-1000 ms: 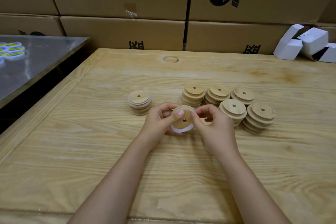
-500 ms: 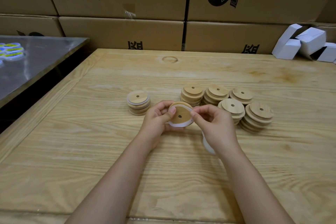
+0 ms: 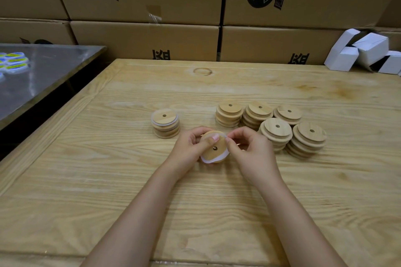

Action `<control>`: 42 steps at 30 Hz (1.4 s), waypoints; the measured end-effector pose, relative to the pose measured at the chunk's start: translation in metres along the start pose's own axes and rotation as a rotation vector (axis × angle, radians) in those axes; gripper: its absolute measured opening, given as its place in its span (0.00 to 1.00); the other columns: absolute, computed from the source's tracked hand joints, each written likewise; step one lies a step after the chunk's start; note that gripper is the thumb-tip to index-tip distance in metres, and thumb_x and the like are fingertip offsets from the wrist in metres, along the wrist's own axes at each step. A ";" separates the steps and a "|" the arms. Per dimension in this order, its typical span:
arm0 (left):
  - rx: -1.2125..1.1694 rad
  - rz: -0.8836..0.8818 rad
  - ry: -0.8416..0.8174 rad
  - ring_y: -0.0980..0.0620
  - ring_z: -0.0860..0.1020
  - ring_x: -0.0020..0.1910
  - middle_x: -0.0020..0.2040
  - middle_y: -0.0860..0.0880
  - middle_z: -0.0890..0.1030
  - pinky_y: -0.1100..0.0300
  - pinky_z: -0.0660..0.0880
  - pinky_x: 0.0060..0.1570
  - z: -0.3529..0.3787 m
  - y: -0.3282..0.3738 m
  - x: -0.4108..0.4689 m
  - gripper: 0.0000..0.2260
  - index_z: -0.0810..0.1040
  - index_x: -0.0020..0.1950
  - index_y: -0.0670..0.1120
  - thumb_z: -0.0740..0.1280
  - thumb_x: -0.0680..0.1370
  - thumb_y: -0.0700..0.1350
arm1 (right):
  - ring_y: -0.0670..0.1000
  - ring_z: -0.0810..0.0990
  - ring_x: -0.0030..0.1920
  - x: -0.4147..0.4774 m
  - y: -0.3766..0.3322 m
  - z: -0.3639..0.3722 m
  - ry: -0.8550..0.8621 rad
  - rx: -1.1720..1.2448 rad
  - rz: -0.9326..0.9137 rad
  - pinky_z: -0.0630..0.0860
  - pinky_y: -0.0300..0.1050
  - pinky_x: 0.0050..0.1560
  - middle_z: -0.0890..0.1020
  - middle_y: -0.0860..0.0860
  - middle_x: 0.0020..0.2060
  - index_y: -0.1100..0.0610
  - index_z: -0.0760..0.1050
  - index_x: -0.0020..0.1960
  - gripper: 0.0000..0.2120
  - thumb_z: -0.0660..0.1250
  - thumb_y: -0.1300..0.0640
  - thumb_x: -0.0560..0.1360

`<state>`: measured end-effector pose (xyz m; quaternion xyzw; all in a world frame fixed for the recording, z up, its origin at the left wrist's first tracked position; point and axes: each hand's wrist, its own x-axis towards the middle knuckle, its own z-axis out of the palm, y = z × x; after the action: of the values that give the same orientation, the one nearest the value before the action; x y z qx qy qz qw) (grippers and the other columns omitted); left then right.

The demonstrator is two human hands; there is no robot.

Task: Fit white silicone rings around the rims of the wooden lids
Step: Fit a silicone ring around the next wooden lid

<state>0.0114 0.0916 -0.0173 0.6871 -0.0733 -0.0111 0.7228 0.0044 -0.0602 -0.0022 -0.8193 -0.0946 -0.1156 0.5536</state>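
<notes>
A round wooden lid [image 3: 216, 147] with a small centre hole is held tilted above the wooden table [image 3: 108, 180]. My left hand [image 3: 188, 147] grips its left side, thumb pressed on its face. My right hand [image 3: 249, 149] pinches the white silicone ring [image 3: 213, 160] at the lid's upper right edge; the ring wraps the lower rim. To the left stands a short stack of lids [image 3: 165, 123] whose top lid wears a white ring. Several stacks of bare lids [image 3: 271, 123] stand to the right.
Cardboard boxes [image 3: 143, 39] form a wall behind the table. Small white cartons [image 3: 364, 54] lie at the back right. A metal table [image 3: 43, 71] with small yellow-and-white items [image 3: 15, 63] stands to the left, across a dark gap.
The lid has tipped and dropped slightly between my hands. My right hand's fingers have moved up to the lid's upper right edge, and the white piece below that hand no longer shows.
</notes>
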 end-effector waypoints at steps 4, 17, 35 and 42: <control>-0.024 0.029 0.041 0.43 0.79 0.34 0.37 0.40 0.81 0.43 0.78 0.32 0.001 -0.001 -0.001 0.03 0.78 0.48 0.43 0.66 0.77 0.39 | 0.40 0.78 0.36 0.000 -0.001 0.000 0.009 -0.034 0.012 0.73 0.36 0.39 0.81 0.43 0.34 0.48 0.77 0.39 0.05 0.69 0.57 0.72; -0.076 0.125 0.077 0.56 0.78 0.42 0.43 0.50 0.80 0.60 0.74 0.44 0.003 -0.002 0.004 0.09 0.77 0.49 0.46 0.62 0.77 0.33 | 0.41 0.81 0.38 0.003 0.002 0.002 0.078 0.130 0.091 0.77 0.38 0.44 0.83 0.41 0.33 0.48 0.78 0.34 0.11 0.73 0.61 0.70; -0.224 0.060 0.017 0.54 0.81 0.37 0.38 0.50 0.83 0.56 0.79 0.36 0.003 -0.005 0.004 0.08 0.75 0.49 0.46 0.66 0.71 0.43 | 0.45 0.80 0.44 -0.003 -0.008 0.001 0.141 -0.062 -0.083 0.74 0.39 0.47 0.82 0.45 0.38 0.56 0.80 0.43 0.01 0.70 0.61 0.72; -0.015 0.113 0.094 0.52 0.81 0.37 0.37 0.49 0.84 0.50 0.77 0.42 0.006 -0.003 0.002 0.04 0.78 0.49 0.46 0.66 0.76 0.40 | 0.45 0.78 0.42 -0.005 -0.008 0.004 0.153 -0.167 -0.147 0.72 0.36 0.45 0.82 0.46 0.37 0.56 0.79 0.42 0.01 0.70 0.60 0.72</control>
<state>0.0128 0.0854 -0.0197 0.6763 -0.0781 0.0615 0.7299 -0.0022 -0.0534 0.0014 -0.8423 -0.1020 -0.2253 0.4790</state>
